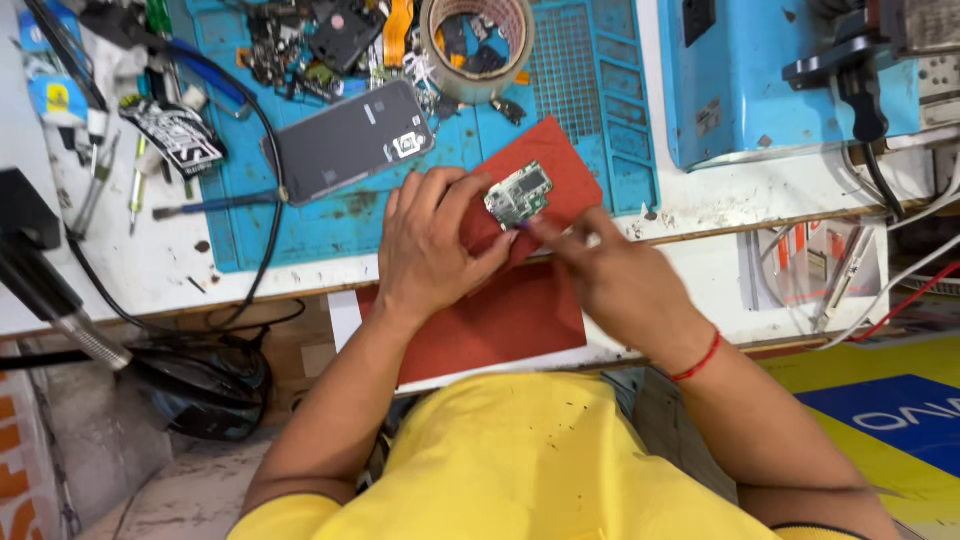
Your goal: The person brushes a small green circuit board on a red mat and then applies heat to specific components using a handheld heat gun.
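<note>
With our left hand (430, 245) we are pinching the small green circuit board (519, 195) by its lower edge, holding it over the red rectangular mat (560, 165). Our right hand (600, 275) is gripping a thin tool (524, 227) whose tip is touching the board. We are judging this as probing or prying work, needing a steady, light tip. Beyond, the grey phone back (350, 140) is lying on the blue work mat (600, 90).
</note>
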